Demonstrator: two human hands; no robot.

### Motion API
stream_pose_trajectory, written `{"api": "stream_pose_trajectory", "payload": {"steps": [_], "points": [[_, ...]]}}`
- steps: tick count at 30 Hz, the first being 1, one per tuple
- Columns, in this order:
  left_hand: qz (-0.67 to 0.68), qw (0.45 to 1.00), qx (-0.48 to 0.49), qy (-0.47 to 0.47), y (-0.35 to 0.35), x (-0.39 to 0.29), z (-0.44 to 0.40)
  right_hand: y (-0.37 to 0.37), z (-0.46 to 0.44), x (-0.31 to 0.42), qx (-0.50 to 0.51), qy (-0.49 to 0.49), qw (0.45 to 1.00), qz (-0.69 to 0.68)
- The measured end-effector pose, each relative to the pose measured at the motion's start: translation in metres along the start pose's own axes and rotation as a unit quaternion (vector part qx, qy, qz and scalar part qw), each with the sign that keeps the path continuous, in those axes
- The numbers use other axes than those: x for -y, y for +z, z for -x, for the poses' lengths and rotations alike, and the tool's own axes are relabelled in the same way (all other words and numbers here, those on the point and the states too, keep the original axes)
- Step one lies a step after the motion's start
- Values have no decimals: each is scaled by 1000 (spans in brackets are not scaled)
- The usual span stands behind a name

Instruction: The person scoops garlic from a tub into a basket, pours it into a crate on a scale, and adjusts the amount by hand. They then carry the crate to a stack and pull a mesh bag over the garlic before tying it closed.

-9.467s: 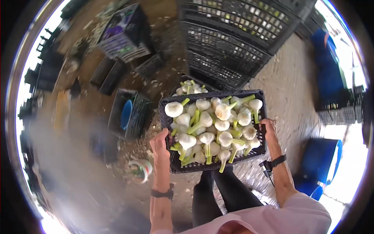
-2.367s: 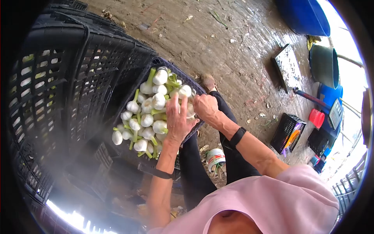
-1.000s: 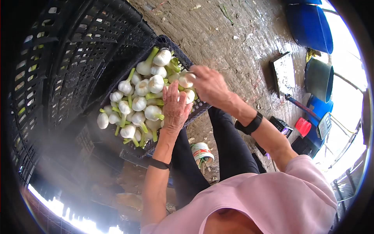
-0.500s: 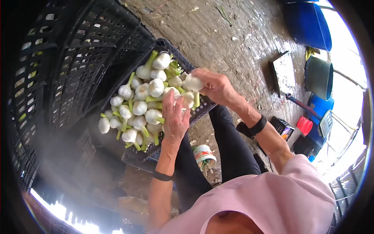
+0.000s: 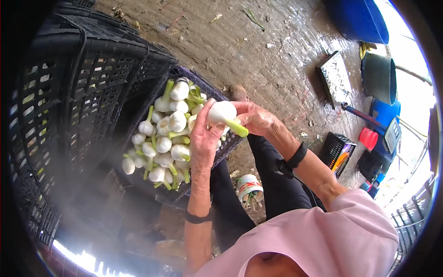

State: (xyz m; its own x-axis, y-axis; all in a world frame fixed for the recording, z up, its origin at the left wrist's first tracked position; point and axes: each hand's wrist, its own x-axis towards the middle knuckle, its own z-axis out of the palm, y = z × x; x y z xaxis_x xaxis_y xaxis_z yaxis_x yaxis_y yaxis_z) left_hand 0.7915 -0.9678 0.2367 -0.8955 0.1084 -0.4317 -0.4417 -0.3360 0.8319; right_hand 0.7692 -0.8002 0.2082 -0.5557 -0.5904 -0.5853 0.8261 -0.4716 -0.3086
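Observation:
A large white garlic bulb [image 5: 222, 113] with a cut green stem is held above the near right part of a black crate [image 5: 203, 79]. My left hand [image 5: 205, 136] grips the bulb's left side between thumb and fingers. From the right, my right hand [image 5: 256, 119] pinches the same bulb, with its thumb by the stem. Below and to the left, the crate is heaped with white garlic bulbs [image 5: 177, 121], their short green stems pointing in different directions. The hands cover a few bulbs beneath them.
Tall black crates [image 5: 87, 87] stand at the left. A white bucket [image 5: 249, 185] is by my legs. On the right are a scale [image 5: 336, 78], a blue tub [image 5: 357, 21], a grey-green tub [image 5: 379, 77], a red container [image 5: 368, 138] and a small black basket [image 5: 337, 152].
Both hands now hold one bulb raised over the crate; the left hand has lifted off the pile to join the right. The view has shifted slightly.

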Motion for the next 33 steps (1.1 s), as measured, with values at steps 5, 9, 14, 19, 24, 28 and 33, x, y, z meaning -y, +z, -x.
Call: {"api": "stream_pose_trajectory", "payload": {"steps": [5,9,14,19,24,28,33], "points": [[-38,997,-69,-20,-1,-5,-6,15,7,16,-138,-13,930,339],[-103,991,-87,3,1,-5,-8,-1,9,27,-163,-134,913,349],[-252,965,-70,25,4,-5,-9,0,5,42,-106,-7,963,249],[-307,946,-84,62,-6,1,-14,2,-1,31,-54,-34,941,333],[-306,941,-139,27,-9,3,-17,10,-3,-2,-118,-97,881,448],[-294,939,-173,-32,-12,18,-26,13,-1,-19,-198,-137,755,610],[-269,937,-221,29,-20,20,-19,7,-9,-16,-231,-61,813,531]]}}
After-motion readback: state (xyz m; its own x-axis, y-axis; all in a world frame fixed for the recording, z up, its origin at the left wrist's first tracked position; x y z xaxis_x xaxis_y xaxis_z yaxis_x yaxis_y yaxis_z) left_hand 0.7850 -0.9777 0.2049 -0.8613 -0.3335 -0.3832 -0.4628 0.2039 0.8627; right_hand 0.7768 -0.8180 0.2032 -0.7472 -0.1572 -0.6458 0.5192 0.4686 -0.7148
